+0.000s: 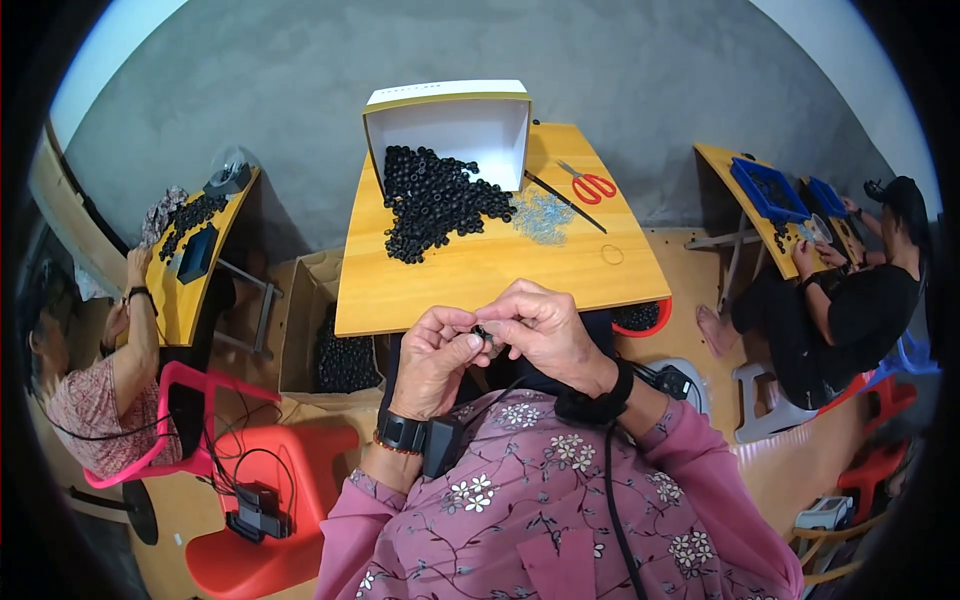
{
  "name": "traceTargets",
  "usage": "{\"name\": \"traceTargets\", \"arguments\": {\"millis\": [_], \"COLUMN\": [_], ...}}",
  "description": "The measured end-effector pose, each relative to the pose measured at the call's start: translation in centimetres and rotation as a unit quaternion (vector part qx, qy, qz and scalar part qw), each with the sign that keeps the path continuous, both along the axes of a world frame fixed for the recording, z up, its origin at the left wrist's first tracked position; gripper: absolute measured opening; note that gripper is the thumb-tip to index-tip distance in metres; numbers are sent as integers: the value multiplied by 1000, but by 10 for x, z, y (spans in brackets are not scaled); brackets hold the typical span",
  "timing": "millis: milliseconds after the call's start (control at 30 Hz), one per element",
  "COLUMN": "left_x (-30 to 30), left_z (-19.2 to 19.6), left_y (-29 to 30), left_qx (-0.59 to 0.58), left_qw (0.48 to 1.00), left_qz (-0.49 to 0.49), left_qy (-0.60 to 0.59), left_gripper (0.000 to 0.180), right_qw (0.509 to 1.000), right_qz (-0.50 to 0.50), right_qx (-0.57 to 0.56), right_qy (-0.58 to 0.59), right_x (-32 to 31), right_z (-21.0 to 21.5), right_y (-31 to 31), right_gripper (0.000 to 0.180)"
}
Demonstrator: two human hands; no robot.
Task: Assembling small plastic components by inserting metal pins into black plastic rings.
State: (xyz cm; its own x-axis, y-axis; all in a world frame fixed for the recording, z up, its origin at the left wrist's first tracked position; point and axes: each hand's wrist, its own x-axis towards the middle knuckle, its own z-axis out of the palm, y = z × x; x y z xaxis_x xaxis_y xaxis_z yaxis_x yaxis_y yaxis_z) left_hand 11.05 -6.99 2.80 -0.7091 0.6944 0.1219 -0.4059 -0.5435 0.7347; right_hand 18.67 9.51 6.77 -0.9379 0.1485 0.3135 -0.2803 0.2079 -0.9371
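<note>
Just off the near edge of the desk [480,285], above the lap, a small black piece [484,334] sits between the fingertips of both hands. The left hand [440,360] has thumb and fingers drawn together on it; the right hand [537,335] meets it from the other side, its thumb and forefinger pinched in as well, though the fingers hide much of the piece and its exact outline cannot be told.

By its size it should weigh almost nothing, so the grip calls for precision rather than strength. It looks like the rounded black beads [430,205] heaped in and before the open box [450,128]; several of those show a hole. If it is of the same kind, it is probably stiff, not easily crushed, and smooth enough to twist or roll out of a loose pinch. The surest hold would be thumb and forefinger on opposite sides of the rim, leaving any opening uncovered.

The thin pale bits [542,217] beside the heap look feather-light and apt to tangle; one is best taken singly, by an end. The red-handled scissors [592,187] lie beyond them.
</note>
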Motion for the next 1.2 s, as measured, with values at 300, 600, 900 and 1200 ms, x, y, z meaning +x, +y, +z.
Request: {"name": "traceTargets", "arguments": {"millis": [300, 600, 900, 1200], "left_x": [-2, -8, -16, -30], "left_z": [-3, -9, -20, -36], "left_y": [-2, -2, -2, -7], "left_qx": [-19, 2, -1, -5], "left_qw": [1000, 998, 997, 989], "left_qz": [4, -21, -8, 100], "left_qy": [-13, -53, -80, -110], "left_gripper": [16, 14, 15, 14], "right_qw": [997, 1000, 965, 974], "right_qz": [34, 16, 32, -31], "right_qx": [65, 22, 226, 61], "right_qy": [7, -15, 126, -215], "right_x": [-5, -6, -22, -107], "right_z": [-1, -1, -17, -37], "right_y": [4, 0, 7, 31], "right_gripper": [20, 21, 15, 31]}}
